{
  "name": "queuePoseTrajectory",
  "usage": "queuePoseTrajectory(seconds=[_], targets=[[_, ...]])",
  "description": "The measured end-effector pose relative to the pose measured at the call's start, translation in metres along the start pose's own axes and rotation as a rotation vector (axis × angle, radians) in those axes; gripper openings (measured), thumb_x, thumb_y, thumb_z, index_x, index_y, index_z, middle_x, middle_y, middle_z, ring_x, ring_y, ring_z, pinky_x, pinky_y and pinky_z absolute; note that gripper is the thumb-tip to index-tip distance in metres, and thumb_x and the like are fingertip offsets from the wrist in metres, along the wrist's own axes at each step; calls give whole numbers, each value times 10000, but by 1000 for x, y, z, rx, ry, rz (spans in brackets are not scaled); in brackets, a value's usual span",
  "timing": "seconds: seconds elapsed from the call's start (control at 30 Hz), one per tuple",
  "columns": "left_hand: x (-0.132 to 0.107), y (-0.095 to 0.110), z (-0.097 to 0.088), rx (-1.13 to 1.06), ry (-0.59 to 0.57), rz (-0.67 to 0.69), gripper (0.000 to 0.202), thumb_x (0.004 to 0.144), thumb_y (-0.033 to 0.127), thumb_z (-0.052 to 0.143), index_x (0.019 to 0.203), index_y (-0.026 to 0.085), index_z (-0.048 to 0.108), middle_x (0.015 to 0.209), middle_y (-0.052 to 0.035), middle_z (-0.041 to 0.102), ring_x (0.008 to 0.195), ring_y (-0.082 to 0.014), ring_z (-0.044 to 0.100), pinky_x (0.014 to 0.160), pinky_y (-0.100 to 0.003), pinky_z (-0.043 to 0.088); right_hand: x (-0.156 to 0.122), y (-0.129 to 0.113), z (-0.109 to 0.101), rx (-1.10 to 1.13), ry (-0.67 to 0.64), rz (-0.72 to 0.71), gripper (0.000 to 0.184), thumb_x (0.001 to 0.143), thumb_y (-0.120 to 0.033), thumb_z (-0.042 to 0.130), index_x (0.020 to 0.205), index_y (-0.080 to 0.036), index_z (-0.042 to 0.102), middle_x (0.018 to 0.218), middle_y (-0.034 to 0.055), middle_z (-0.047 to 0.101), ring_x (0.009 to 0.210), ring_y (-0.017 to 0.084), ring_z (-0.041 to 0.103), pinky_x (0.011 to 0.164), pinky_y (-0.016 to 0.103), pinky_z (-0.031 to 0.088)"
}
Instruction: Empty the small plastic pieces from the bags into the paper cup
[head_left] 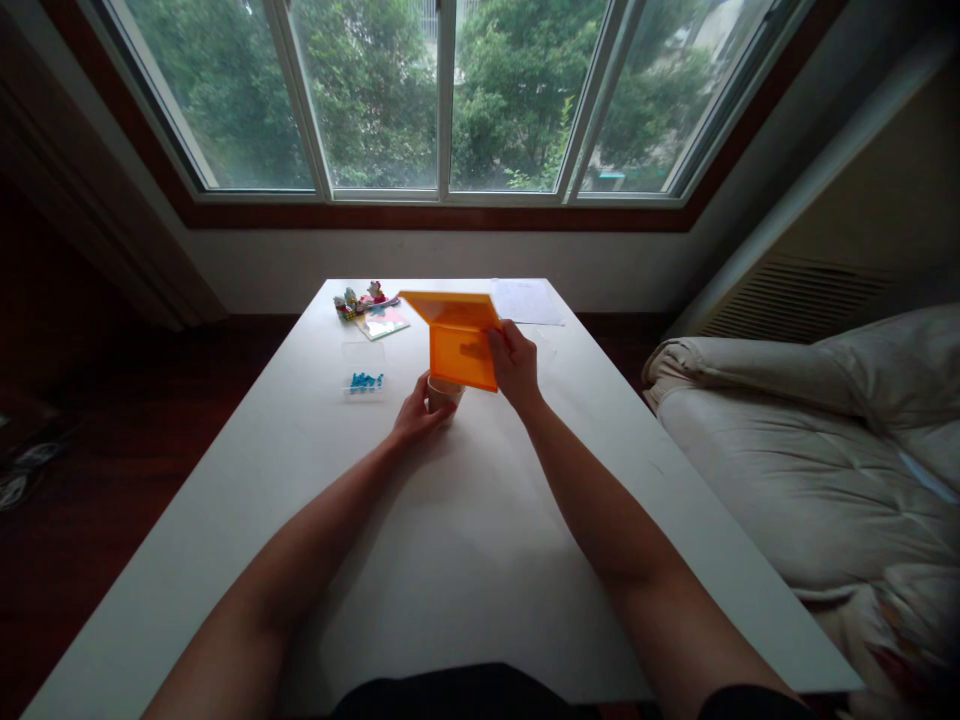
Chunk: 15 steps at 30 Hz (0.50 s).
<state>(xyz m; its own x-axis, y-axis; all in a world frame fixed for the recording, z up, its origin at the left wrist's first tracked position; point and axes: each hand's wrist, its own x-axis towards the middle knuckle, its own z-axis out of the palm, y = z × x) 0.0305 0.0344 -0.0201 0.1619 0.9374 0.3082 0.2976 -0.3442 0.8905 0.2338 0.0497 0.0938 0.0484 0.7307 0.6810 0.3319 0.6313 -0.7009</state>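
Note:
My right hand (516, 366) grips the right side of an orange hinged plastic box (457, 350), whose lid stands open. The box is tilted up, its lower edge over the mouth of a small pale cup (444, 394). Around that cup, on the white table, my left hand (421, 414) is wrapped. A darker patch shows through the orange plastic near my right fingers; I cannot tell what it is. The inside of the cup is hidden by the box.
Left of the cup lies a clear open case (364, 395) with small blue pieces (365, 382). Behind it are small colourful figures (366, 299) and a flat pink-and-white card (384, 322). White paper (527, 301) lies at the far right of the table (450, 560). A sofa (787, 450) stands at right.

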Motion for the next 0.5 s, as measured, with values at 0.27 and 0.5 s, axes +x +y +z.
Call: queuePoseTrajectory(seconds=[0.27,0.5], targets=[[19,-30,-42,10,121,-6,695,742,339,739,1372,264,455,1261,-81,624,1114,-245,597,925,-367,477,-9,77,35,372,332,449,271,892,-488,509,948,-224,524,867,-18,603,756,140,576,650,244,494],[21,-21,-59,74,353,93,550,944,508,486,1425,244,440,1355,-106,567,1238,-241,547,1034,-395,432,-22,78,39,166,18,477,357,904,-537,473,1063,-222,530,873,27,645,826,201,629,698,302,530]])
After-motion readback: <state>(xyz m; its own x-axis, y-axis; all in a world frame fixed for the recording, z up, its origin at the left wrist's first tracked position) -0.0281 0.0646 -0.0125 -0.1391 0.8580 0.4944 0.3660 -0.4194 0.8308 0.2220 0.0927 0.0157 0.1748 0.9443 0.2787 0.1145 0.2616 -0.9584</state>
